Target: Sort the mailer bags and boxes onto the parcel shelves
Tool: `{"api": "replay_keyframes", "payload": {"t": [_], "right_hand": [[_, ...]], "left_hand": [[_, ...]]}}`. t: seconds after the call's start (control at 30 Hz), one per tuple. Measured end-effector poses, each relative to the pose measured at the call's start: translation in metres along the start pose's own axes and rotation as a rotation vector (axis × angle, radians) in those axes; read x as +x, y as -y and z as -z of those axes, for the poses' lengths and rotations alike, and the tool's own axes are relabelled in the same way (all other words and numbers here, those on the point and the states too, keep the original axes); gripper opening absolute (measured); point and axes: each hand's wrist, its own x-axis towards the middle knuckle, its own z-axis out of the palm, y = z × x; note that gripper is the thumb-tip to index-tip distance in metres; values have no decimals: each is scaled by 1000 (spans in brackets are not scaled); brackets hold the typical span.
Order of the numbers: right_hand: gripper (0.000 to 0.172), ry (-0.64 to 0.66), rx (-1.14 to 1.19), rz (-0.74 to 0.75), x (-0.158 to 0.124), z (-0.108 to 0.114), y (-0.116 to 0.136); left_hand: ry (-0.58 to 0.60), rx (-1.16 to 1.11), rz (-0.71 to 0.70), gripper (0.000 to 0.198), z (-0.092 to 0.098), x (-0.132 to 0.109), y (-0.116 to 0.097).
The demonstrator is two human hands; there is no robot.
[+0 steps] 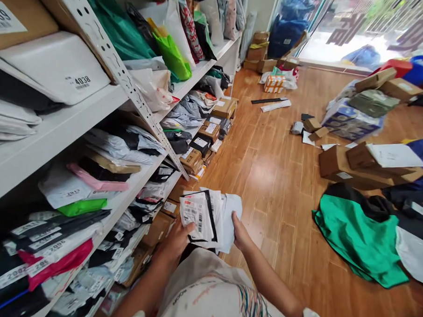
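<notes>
Between my two hands is a small fanned stack of flat mailing parcels in white, black and pale grey wrapping. The top one carries a white barcode label with a little red print. My left hand grips the stack's lower left edge, its thumb lying on the labelled parcel. My right hand holds the pale grey parcel at the right edge, its fingers partly hidden behind it. The stack is in front of my body, above the wooden floor.
White shelving full of bagged parcels runs along my left. Cardboard boxes line its foot. On the right, a green bag, brown boxes and a blue-and-white package lie on the wooden floor. A glass front is ahead.
</notes>
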Motion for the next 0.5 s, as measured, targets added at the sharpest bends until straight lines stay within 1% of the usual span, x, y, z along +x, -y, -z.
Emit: {"api": "replay_keyframes", "payload": {"t": [0.07,0.1,0.2,0.27,0.37,0.5], "right_hand": [[75,61,-25,-50,3,-15,8],[71,85,-37,-52,4,-21,10],[63,118,-77,-18,11,-35,14],[61,103,-134,8,17,-37,16],[61,68,-202,70,25,-35,23],[64,103,-198,215,22,-32,35]], "left_hand": [[42,-29,6,64,8,9,-9],[64,-23,23,66,10,13,-14],[109,61,45,71,7,24,-23],[135,146,17,71,3,31,-25],[187,272,-47,68,-2,41,-24],[252,436,-131,67,-15,53,-28]]}}
